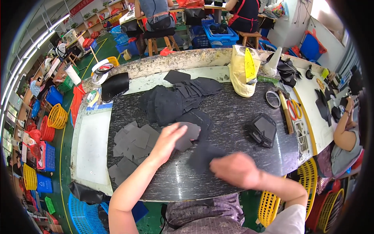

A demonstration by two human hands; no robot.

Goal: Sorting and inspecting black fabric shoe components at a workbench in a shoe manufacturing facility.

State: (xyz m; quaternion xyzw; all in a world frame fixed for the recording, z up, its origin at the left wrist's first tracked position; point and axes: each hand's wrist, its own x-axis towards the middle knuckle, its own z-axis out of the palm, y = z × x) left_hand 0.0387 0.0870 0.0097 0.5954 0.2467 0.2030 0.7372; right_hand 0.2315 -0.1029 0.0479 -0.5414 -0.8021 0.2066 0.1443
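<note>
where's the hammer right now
In the head view, the hammer lies on the right side of the dark table, beside orange-handled scissors, just below a tape ring.

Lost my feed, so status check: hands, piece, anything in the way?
Left hand holds grey piece above slab. Right hand presses dark piece flat. Grey pile left, black stack right, both apart.

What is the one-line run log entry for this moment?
left hand: holds grey cut piece | right hand: on black fabric piece | surface: dark worktable
</note>
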